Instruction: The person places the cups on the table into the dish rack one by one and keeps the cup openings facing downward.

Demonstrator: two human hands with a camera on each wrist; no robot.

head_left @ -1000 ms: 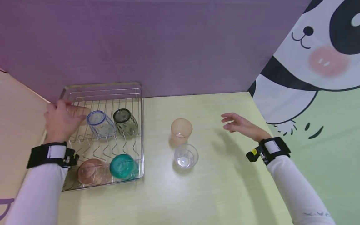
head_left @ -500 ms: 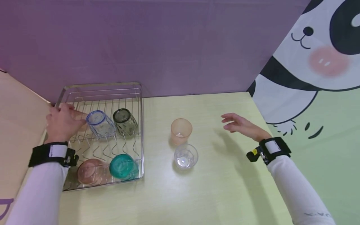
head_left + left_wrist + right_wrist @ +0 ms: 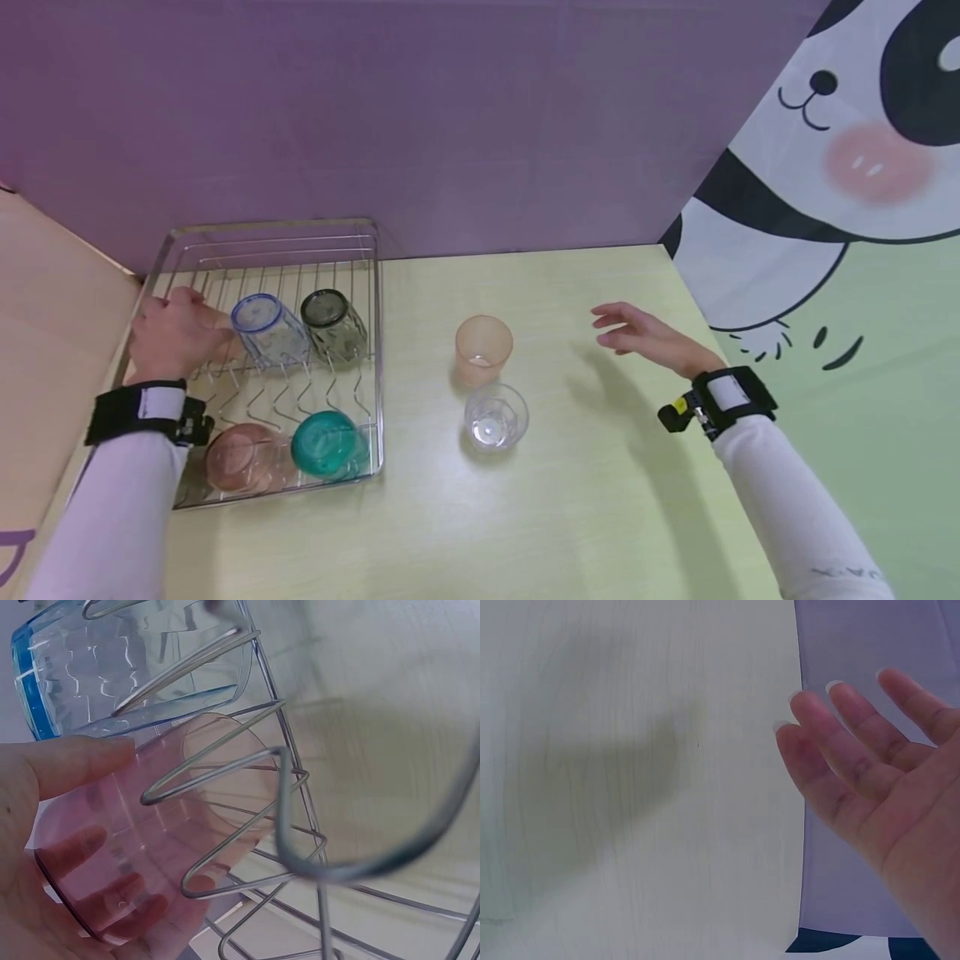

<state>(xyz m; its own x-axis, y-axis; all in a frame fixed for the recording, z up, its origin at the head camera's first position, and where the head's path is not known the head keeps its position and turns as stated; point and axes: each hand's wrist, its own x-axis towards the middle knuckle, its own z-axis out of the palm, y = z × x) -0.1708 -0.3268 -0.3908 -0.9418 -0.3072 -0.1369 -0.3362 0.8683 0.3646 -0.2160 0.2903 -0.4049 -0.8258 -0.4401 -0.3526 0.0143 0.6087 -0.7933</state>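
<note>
At the left side of the wire dish rack [image 3: 379,350], my left hand [image 3: 171,337] grips a pinkish see-through cup [image 3: 150,832]. In the left wrist view the thumb lies along one side and the fingers wrap behind it, with the cup's far end among the bent wires. Right beside it, a blue-rimmed glass [image 3: 272,329] leans upside down, and a dark grey glass [image 3: 334,327] stands next to that one. My right hand [image 3: 643,335] hovers over the right part of the table, its fingers loosely bent and holding nothing.
A pink glass [image 3: 243,460] and a teal glass [image 3: 330,446] sit in the rack's front row. On the table [image 3: 570,517] stand an orange cup [image 3: 483,346] and a clear glass [image 3: 496,417]. A purple curtain [image 3: 465,125] rises behind.
My left hand, with the pinkish cup, has come down slightly and to the right, closer to the blue-rimmed glass. The right hand has stayed in place.
</note>
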